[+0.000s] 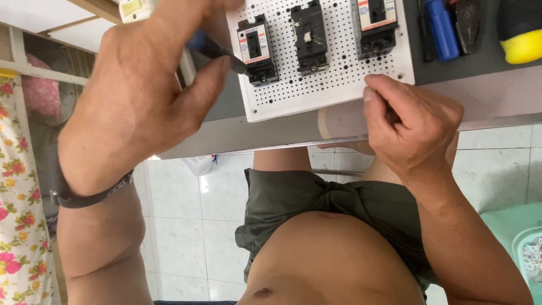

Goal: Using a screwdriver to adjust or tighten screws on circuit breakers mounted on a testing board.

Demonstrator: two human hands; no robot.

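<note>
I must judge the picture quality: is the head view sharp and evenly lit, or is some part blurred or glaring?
Head view: even daylight, soft shadows; the white perforated board looks bright without strong glare; the left hand, close to the lens, looks large and slightly soft; the right hand is sharp.

Only 1 view exists: a camera worn on the head, looking steeply down the person's own body toward the floor. It sits close, with the bench edge [395, 121] and a white perforated board [327, 85] filling the frame's top.
</note>
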